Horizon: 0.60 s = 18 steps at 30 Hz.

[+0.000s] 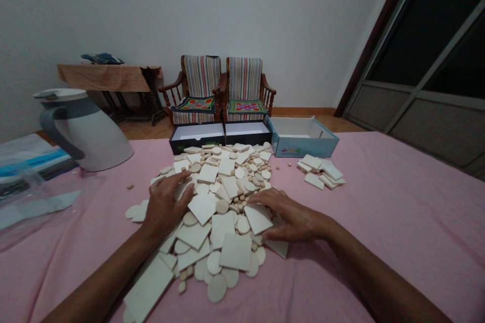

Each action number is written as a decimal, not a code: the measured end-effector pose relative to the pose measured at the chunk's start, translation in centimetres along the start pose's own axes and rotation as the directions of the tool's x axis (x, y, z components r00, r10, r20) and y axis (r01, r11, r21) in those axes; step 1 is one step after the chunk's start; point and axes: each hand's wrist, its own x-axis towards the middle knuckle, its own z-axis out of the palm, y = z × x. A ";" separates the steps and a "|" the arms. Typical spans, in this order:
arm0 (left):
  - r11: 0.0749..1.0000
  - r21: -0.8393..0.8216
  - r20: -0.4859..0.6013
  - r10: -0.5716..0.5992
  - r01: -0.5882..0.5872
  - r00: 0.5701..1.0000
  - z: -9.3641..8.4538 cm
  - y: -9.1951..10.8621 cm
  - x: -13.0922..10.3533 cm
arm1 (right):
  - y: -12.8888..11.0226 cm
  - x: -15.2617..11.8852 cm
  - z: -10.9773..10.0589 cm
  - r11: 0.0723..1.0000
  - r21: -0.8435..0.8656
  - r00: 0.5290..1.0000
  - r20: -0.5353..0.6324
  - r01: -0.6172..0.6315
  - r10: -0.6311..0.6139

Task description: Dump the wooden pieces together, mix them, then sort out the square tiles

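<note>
A heap of pale flat pieces, with squares, round discs and small pebble-like bits, covers the middle of the pink cloth. My left hand rests at the heap's left side, thumb and fingers apart, touching pieces there. On the right side of the heap is my right hand, its fingers curved over a square piece and its thumb apart, near another tilted square below. Whether the right fingers grip that piece cannot be made out. A larger square piece lies near the front, with a round disc before it.
Behind the heap stand two black open boxes and a light blue open box. A small pile of square pieces lies right. A white jug and plastic packaging are left. Two chairs stand beyond the pink cloth.
</note>
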 end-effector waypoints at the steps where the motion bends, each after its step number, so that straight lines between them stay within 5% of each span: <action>1: 1.000 0.001 0.001 -0.001 0.001 1.000 0.0 0.0 0.0 | -0.1 0.1 0.3 1.000 -0.020 1.000 0.011 0.007 -0.007; 14: 1.000 0.013 0.006 -0.001 0.000 1.000 -0.1 0.1 0.1 | 1.0 0.3 0.5 1.000 0.006 0.999 -0.040 -0.015 0.015; 18: 1.000 0.012 0.008 -0.007 0.007 1.000 -0.1 0.2 0.1 | 3.3 -0.6 -2.1 0.974 -0.009 0.938 -0.271 -0.228 0.218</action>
